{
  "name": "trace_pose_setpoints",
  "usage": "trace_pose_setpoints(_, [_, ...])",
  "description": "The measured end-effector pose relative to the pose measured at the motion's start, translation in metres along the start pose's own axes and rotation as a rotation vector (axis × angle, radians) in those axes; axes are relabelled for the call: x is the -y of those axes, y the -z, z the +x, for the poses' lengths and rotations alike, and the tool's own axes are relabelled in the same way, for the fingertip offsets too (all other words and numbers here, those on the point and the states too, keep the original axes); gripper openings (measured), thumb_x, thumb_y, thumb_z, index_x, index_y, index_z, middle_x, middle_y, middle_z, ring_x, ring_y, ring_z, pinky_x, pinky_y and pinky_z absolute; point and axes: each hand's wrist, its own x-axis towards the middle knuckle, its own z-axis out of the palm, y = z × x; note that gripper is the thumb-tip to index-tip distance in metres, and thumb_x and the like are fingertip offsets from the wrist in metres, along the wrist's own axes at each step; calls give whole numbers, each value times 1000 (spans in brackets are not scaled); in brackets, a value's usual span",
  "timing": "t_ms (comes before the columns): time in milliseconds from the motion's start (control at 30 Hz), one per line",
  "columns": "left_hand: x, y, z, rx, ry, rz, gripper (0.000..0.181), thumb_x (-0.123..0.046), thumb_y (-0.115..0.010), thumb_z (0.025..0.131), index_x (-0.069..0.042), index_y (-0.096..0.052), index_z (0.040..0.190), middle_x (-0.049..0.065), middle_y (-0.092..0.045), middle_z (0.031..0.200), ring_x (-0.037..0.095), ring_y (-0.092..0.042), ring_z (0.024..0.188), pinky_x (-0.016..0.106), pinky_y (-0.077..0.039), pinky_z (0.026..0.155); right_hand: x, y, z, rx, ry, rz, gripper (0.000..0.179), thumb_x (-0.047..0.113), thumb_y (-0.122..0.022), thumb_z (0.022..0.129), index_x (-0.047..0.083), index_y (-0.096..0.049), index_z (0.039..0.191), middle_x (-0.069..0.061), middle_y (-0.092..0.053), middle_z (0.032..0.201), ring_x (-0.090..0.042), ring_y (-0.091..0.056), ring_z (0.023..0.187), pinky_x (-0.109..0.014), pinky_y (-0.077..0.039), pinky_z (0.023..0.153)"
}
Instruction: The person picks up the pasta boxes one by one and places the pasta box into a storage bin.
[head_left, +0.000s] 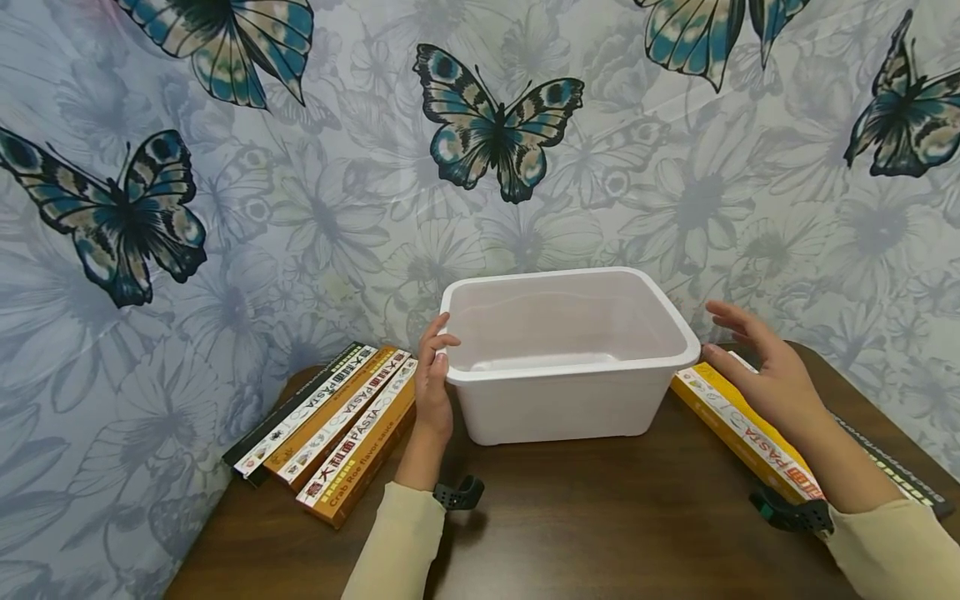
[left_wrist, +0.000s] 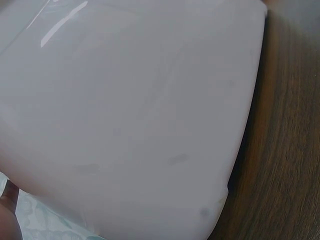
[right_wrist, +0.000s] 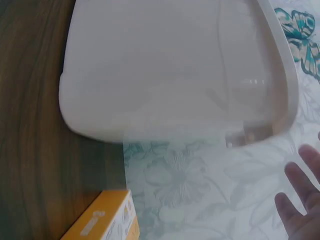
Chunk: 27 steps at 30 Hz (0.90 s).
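Observation:
A white plastic bin (head_left: pixel 562 404) stands upright on the table, its open top facing up. My left hand (head_left: pixel 432 387) is at the bin's left side, with fingertips bent over the rim; in the left wrist view the bin's wall fills most of the frame and only a bit of finger (left_wrist: pixel 7 215) shows at the lower left. Beside the opposite end my right hand (head_left: pixel 776 379) is spread, thumb close to the rim's right corner. It hovers over a yellow pasta box (head_left: pixel 738 429). The right wrist view shows its fingers (right_wrist: pixel 300 182) apart, holding nothing.
Several long pasta boxes (head_left: pixel 360 450) lie side by side left of the bin. A dark box (head_left: pixel 892 467) is partly hidden under the right forearm. Behind the brown table (head_left: pixel 570 517) hangs a butterfly-patterned cloth (head_left: pixel 360 217).

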Motion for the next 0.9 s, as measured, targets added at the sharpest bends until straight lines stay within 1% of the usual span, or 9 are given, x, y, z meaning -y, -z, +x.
trace_pose_setpoints(67, [-1, 0, 0, 0, -1, -6, 35, -26, -38, 96, 1, -51, 113, 2, -37, 159, 23, -24, 152, 58, -10, 120, -3, 4, -6, -27, 3, -7, 62, 23, -61, 99, 31, -34, 155, 5, -35, 160, 3, -38, 136, -43, -37, 117])
trace_pose_setpoints(133, [-1, 0, 0, 2, 0, -4, 35, -26, -38, 96, 1, -51, 113, 1, -37, 159, 22, -24, 152, 58, -11, 120, -6, 7, -12, -58, -1, -15, 63, 21, -62, 99, 33, -35, 155, 10, -34, 159, 11, -36, 132, -14, -34, 110])
trace_pose_setpoints(200, [-1, 0, 0, 4, 3, -5, 35, -27, -38, 97, 1, -51, 114, 0, -37, 159, 22, -24, 152, 59, -10, 120, -11, 10, -19, -77, -13, -26, 64, 21, -63, 98, 34, -35, 154, 14, -33, 158, 19, -33, 126, 3, -25, 94])
trace_pose_setpoints(267, [-1, 0, 0, 7, 5, -1, 36, -28, -37, 97, 1, -51, 114, -2, -37, 159, 21, -24, 152, 59, -10, 121, -15, 13, -26, -85, -36, -38, 65, 22, -63, 98, 34, -33, 155, 15, -32, 158, 22, -33, 121, -2, -32, 100])
trace_pose_setpoints(433, [0, -1, 0, 8, 8, 4, 38, -31, -38, 98, 1, -51, 115, -3, -37, 159, 21, -24, 152, 60, -9, 120, -32, 23, -40, -107, -78, -73, 68, 23, -63, 98, 35, -30, 156, 17, -35, 155, 26, -30, 117, -1, -30, 99])
trace_pose_setpoints(500, [0, -1, 0, 7, 6, 6, 39, -32, -38, 98, 1, -51, 115, -2, -37, 159, 22, -23, 152, 60, -9, 120, -39, 24, -44, -110, -107, -76, 69, 25, -62, 99, 37, -27, 157, 16, -33, 157, 19, -31, 129, 0, -25, 102])
trace_pose_setpoints(600, [-1, -1, -1, 12, 12, 2, 39, -33, -38, 98, 1, -50, 115, -2, -36, 159, 22, -23, 152, 60, -11, 120, -48, 25, -51, -95, -167, -76, 72, 29, -59, 100, 38, -19, 159, 4, -21, 166, -15, -26, 152, -37, -23, 125])
trace_pose_setpoints(700, [-2, -2, -1, 20, 16, 1, 39, -33, -38, 98, 1, -50, 115, -1, -35, 160, 22, -23, 152, 60, -12, 120, -57, 26, -57, -76, -218, -97, 74, 30, -57, 101, 32, -12, 161, -15, -11, 168, -53, -19, 146, -74, -15, 111])
trace_pose_setpoints(900, [0, -1, 0, 9, 0, 13, 40, -33, -37, 98, 1, -50, 114, 0, -37, 159, 22, -24, 152, 60, -11, 121, -74, 31, -63, -40, -246, -162, 79, 28, -57, 101, 13, -9, 161, -33, -9, 163, -63, -19, 139, -79, -18, 104])
